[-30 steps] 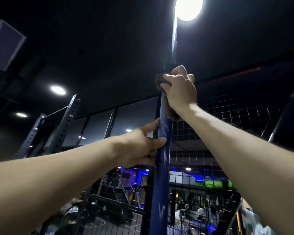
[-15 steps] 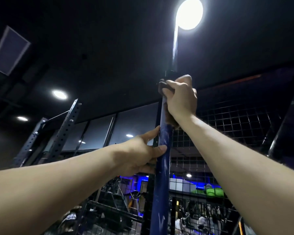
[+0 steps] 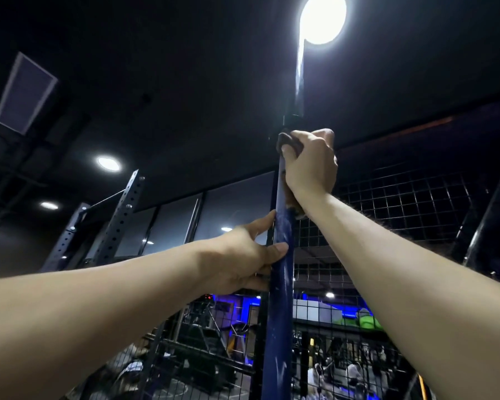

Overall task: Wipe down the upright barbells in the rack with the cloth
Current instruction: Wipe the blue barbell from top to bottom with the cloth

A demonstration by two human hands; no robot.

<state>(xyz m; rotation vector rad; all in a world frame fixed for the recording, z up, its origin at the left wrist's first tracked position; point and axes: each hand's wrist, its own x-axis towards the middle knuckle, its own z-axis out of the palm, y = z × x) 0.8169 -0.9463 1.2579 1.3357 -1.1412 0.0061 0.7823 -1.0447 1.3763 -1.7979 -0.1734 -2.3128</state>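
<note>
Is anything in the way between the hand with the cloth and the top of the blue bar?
Yes, one thing. The right hand grips the cloth around the blue bar, and just above it sits a dark collar on the bar. Past that, the upper bar looks bare up into the ceiling light's glare.

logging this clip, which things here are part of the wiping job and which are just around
In the job: upright blue metal barbell; brownish cloth; right hand; left hand.

Just around: black wire mesh fence; perforated black steel rack post; round ceiling light.
</note>
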